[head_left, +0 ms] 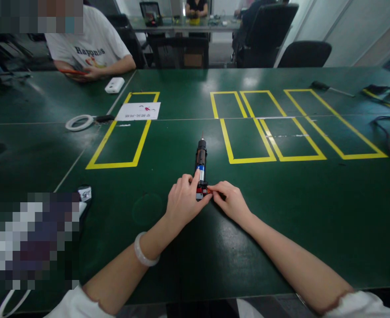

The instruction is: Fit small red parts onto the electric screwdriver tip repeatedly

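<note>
Your left hand (182,199) clasps the slim black cylindrical tool (201,157) aimed at the green table's (297,212) far edge, right hand (231,202) pinching its rear; likely light, stiff: hold it mid-length

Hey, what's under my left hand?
Your left hand is over the tool; its index fingertip is at the blue-and-silver part. Green table shows around. Whatever lies beneath the palm and curled fingers is covered.
</note>
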Tool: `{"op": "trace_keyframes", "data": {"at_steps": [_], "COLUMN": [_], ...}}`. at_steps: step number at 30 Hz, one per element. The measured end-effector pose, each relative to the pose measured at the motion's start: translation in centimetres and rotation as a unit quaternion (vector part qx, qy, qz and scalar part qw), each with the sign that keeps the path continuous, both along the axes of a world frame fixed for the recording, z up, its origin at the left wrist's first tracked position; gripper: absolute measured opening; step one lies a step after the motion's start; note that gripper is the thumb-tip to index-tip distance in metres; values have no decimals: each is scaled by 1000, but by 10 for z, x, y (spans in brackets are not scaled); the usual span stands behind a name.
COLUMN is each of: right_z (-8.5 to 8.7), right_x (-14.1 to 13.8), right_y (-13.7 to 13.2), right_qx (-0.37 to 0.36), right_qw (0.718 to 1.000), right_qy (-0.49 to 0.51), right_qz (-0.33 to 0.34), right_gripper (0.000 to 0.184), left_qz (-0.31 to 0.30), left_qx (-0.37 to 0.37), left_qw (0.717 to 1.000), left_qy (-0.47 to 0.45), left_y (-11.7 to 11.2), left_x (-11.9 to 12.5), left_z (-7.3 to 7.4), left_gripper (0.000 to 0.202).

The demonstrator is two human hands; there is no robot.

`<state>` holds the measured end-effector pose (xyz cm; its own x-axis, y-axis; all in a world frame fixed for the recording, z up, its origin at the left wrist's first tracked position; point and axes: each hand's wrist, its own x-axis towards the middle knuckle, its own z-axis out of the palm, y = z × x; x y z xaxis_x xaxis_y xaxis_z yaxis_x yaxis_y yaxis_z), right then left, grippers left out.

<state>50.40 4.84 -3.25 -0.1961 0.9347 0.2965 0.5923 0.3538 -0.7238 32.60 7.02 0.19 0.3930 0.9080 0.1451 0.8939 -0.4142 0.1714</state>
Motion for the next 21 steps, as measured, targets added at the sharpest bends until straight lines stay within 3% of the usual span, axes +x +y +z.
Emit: {"op": "trace_keyframes", "data": {"at_steps": [11, 21], "right_z": [3, 7], "right_x": [4, 5], "right_y": [4, 4], "right_qx": [-20, -38], "right_qw": [998, 998], "right_qy": [55, 54], "right_qz": [5, 7], "right_gripper": [26, 24], "left_qz": [-3, 88], "left_qx": [10, 0], "left_qw": [999, 991], "left_qy": [41, 98], "left_y": [7, 39], "left_x": [-13, -80], "left_z": [6, 11], "left_gripper": [74, 69]}}
